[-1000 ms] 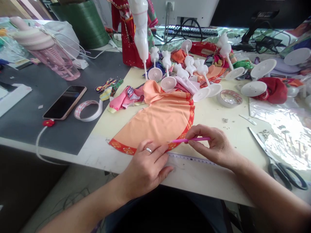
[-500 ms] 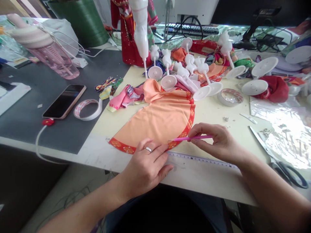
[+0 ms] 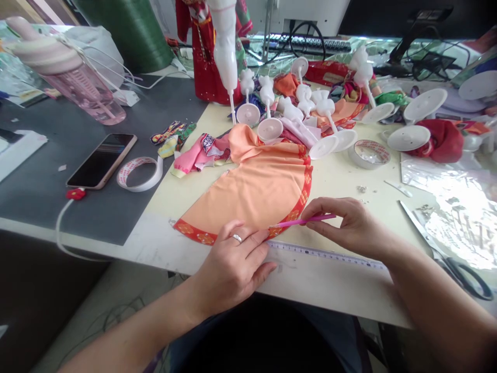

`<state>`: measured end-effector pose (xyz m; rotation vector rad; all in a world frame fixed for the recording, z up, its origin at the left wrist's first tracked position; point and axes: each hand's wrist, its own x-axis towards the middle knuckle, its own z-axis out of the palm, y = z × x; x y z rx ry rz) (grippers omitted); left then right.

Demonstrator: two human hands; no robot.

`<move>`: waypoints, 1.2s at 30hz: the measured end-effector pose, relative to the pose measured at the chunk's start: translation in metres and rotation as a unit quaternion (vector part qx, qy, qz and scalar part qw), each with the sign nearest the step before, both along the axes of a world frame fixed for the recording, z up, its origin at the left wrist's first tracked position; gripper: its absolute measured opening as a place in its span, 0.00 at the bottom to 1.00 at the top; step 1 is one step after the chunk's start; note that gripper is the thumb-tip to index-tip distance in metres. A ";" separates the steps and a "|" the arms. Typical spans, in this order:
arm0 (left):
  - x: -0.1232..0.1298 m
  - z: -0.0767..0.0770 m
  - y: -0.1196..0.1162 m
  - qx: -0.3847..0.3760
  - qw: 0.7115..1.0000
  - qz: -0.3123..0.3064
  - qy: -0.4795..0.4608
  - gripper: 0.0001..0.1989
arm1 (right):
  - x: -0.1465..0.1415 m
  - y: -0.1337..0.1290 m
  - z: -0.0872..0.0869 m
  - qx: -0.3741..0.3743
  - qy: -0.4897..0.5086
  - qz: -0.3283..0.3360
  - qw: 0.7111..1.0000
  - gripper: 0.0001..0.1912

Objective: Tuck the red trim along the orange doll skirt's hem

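Note:
An orange doll skirt (image 3: 248,191) with a red, gold-patterned border (image 3: 302,199) lies spread on the table's near side. Wearing a ring, my left hand (image 3: 236,264) rests on its lower border, fingers extended and lying flat. My right hand (image 3: 337,223) pinches a slim pink pen-shaped stick (image 3: 297,221) between thumb and fingers. The stick's tip meets the red border just beyond my left fingertips; anything on that tip is too small to make out. A white ruler strip (image 3: 326,255) runs along the table from beneath my left fingers toward my right wrist.
Scissors (image 3: 438,248) and a shiny plastic bag (image 3: 458,207) lie right. Two tape rolls (image 3: 140,175), a phone (image 3: 103,160) and a pink bottle (image 3: 81,83) occupy the table. White doll bodies on stands (image 3: 267,96) and cloth pieces crowd the back. Tiny bits (image 3: 362,189) lie beyond my right hand.
The pink stick has tilted, its tip now lower against the red border and its rear end slightly higher. My left hand and the skirt stay in place.

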<state>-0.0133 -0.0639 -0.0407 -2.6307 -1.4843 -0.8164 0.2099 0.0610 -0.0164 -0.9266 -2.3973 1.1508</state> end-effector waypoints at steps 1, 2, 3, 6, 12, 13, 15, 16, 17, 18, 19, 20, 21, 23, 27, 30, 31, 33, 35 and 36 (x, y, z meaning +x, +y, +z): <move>0.000 0.000 0.000 -0.001 1.000 0.000 0.000 0.09 | 0.000 0.000 0.000 0.000 -0.002 0.002 1.000 0.05; 0.000 0.000 0.000 -0.001 1.000 0.000 0.000 0.09 | 0.000 0.000 0.000 0.001 -0.003 0.003 1.000 0.05; 0.000 0.000 0.000 -0.001 1.000 0.000 -0.001 0.09 | 0.000 -0.001 0.001 0.001 -0.003 0.004 1.000 0.05; 0.000 0.000 0.000 -0.001 1.000 0.003 -0.003 0.09 | -0.001 -0.002 0.004 -0.004 -0.005 0.000 1.000 0.06; 0.000 0.000 0.000 -0.004 1.000 0.000 -0.004 0.09 | 0.001 -0.001 0.005 -0.008 -0.006 0.004 1.000 0.06; 0.000 0.000 0.000 -0.004 1.000 0.000 -0.003 0.09 | 0.002 0.000 0.006 -0.008 -0.011 0.003 1.000 0.06; 0.000 0.000 0.000 -0.005 1.000 0.000 -0.003 0.09 | 0.002 0.000 0.007 -0.012 -0.020 -0.003 1.000 0.06; 0.000 0.000 0.000 -0.005 1.000 0.001 -0.003 0.09 | 0.002 0.000 0.008 -0.015 -0.023 -0.007 1.000 0.06; 0.000 0.000 0.000 -0.006 1.000 0.001 -0.003 0.09 | 0.002 0.000 0.010 -0.016 -0.024 -0.009 1.000 0.06; 0.000 0.000 0.000 -0.006 1.000 0.001 -0.003 0.09 | 0.001 -0.001 0.011 -0.015 -0.023 -0.010 1.000 0.06; 0.000 0.000 0.000 -0.005 1.000 0.002 -0.002 0.09 | 0.001 -0.001 0.012 -0.013 -0.022 -0.009 1.000 0.06; 0.000 0.000 0.000 -0.005 1.000 0.002 -0.002 0.10 | 0.001 -0.001 0.013 -0.010 -0.020 -0.008 1.000 0.06; 0.000 0.000 0.000 -0.006 1.000 0.003 -0.001 0.10 | 0.001 -0.001 0.013 -0.008 -0.021 -0.007 1.000 0.06; 0.000 0.000 0.000 -0.008 1.000 0.002 0.002 0.10 | 0.001 -0.001 0.013 -0.005 -0.022 -0.007 1.000 0.06; 0.000 0.000 0.000 -0.010 1.000 -0.004 0.003 0.12 | 0.003 -0.001 0.011 -0.004 -0.027 -0.005 1.000 0.06; -0.001 0.001 0.002 -0.023 1.000 -0.011 0.006 0.15 | 0.003 -0.001 0.011 0.000 -0.025 -0.002 1.000 0.06; -0.001 0.001 0.002 -0.027 1.000 -0.014 0.009 0.17 | 0.003 -0.001 0.011 0.003 -0.024 -0.002 1.000 0.06; -0.001 0.001 0.003 -0.029 0.999 -0.020 0.014 0.20 | 0.002 -0.001 0.012 0.006 -0.025 -0.002 1.000 0.06; -0.001 0.000 0.004 -0.029 0.999 -0.024 0.021 0.22 | 0.002 -0.001 0.012 0.006 -0.027 -0.003 1.000 0.06; 0.000 0.000 0.004 -0.029 0.999 -0.026 0.025 0.23 | 0.002 -0.001 0.012 0.007 -0.030 -0.003 1.000 0.06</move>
